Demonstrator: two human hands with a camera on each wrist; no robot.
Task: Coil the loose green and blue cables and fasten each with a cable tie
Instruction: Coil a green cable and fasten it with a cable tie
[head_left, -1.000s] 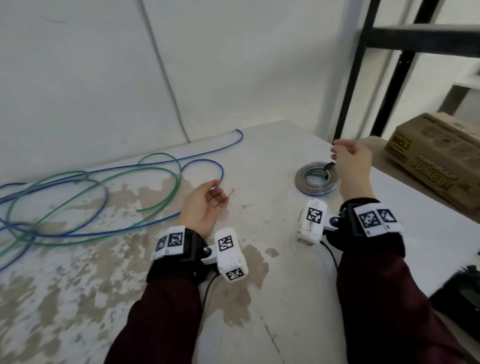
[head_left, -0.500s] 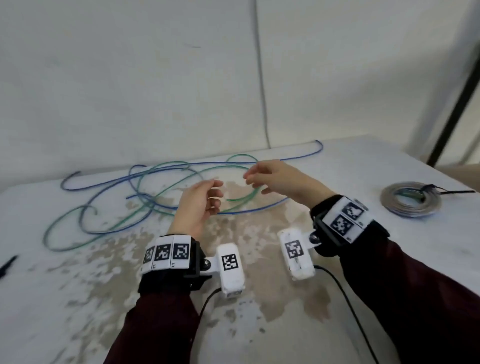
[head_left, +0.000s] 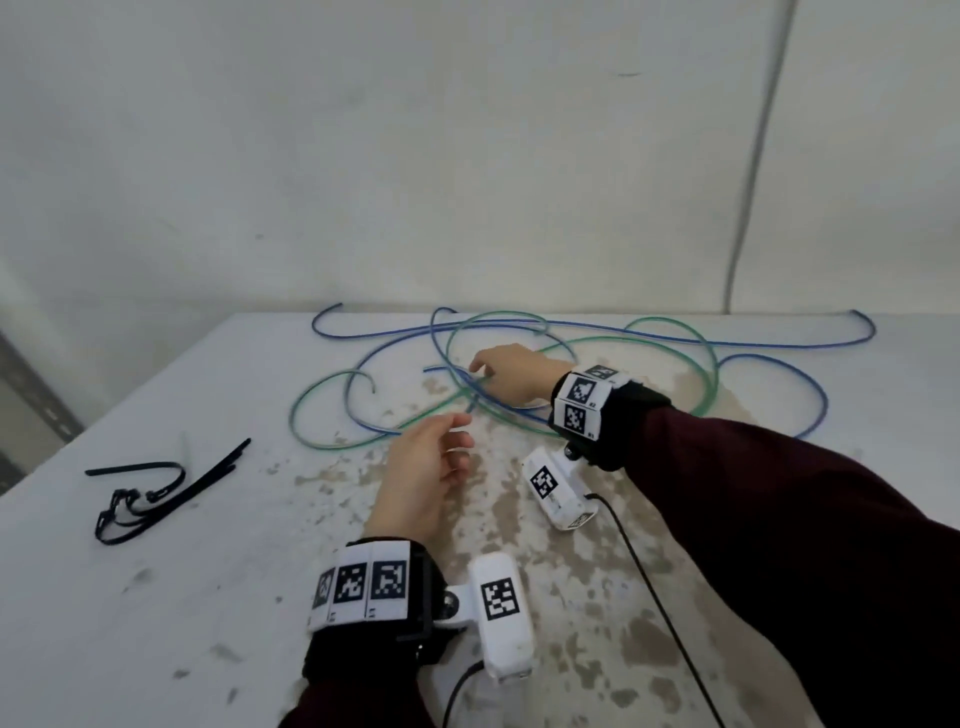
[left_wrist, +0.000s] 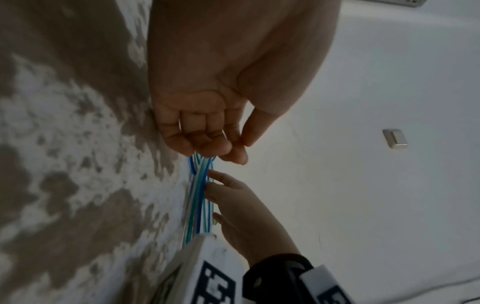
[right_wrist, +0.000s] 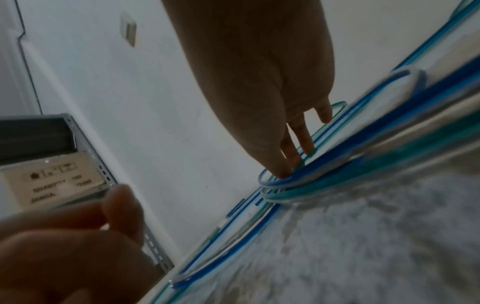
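Note:
The green cable (head_left: 294, 410) and the blue cable (head_left: 825, 400) lie loose and tangled together at the back of the white table (head_left: 156, 623). My right hand (head_left: 475, 370) reaches across to the middle of the tangle. Its straight fingers (right_wrist: 283, 170) point down and touch the crossed strands, gripping nothing. My left hand (head_left: 462, 441) hovers just in front of the tangle, fingers loosely curled (left_wrist: 207, 142) and holding nothing. Black cable ties (head_left: 156, 486) lie in a small heap at the left of the table.
The wall rises right behind the cables. The table's left edge runs diagonally past the ties, with metal shelving (right_wrist: 85, 144) beyond it. A black lead (head_left: 649, 587) from the wrist cameras trails over the stained tabletop near me.
My right hand has swung from the grey coil at the right over to the tangle and now touches it. The view has turned left: the grey coil is gone and the ties appear.

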